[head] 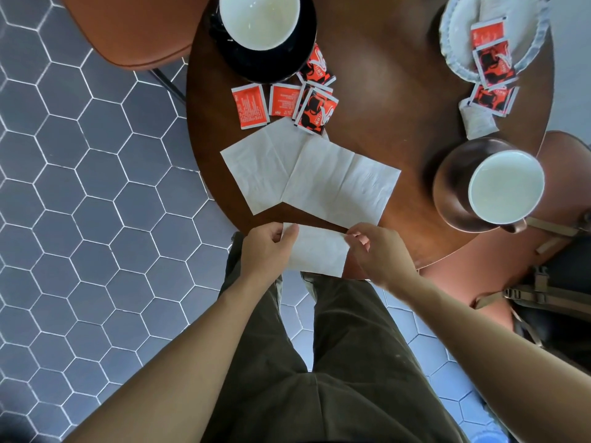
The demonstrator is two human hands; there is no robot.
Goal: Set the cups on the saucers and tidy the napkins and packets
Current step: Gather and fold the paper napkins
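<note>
White paper napkin (319,251) is held at the near edge of the table (399,100), left hand (265,247) and right hand (377,251) each pinching an end. Judged step: folding napkins; next, align corners and crease. Two napkins (307,174) lie unfolded beyond. Both cups (259,17) sit on saucers (454,187). Red packets (287,100) lie scattered, print illegible.

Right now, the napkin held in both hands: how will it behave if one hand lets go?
The napkin is thin creased paper, so it would probably droop at once. Left hand and right hand pinch opposite edges, which likely keeps it flat. It looks very light and easily torn.
</note>
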